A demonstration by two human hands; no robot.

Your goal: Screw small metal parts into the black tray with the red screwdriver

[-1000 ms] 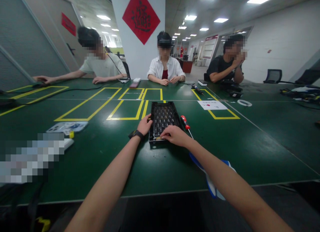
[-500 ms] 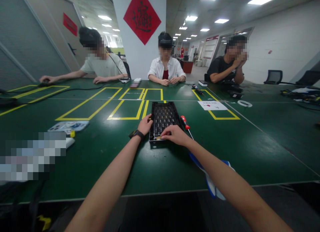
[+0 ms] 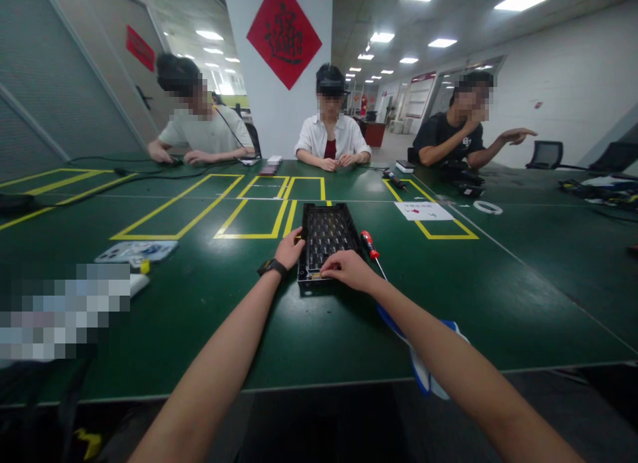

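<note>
A black rectangular case (image 3: pixel 312 287) lies on the green table in front of me, its inside filled with rows of small shiny parts. My left hand (image 3: pixel 290 252) holds the case by its left side, thumb on the rim. Over the near right corner, my right hand (image 3: pixel 350 270) has its thumb and index finger pinched beside a small yellowish piece (image 3: pixel 316 275) at the case's near end. What sits between those fingertips is too small to make out. A red-and-black screwdriver (image 3: pixel 369 242) rests just right of the case, its shaft pointing towards my right forearm.
Partly under my right forearm lies a blue-and-white item (image 3: pixel 421 367) at the table edge. A phone (image 3: pixel 137 252) and a blurred-out white object (image 3: pixel 64 310) are on the left. Yellow tape outlines and a paper sheet (image 3: pixel 423 210) mark the far side, where three people sit.
My hands and the case stay in place. Across the table, the left person's arm has drawn inward, and the right person has stretched one hand out to the right.
</note>
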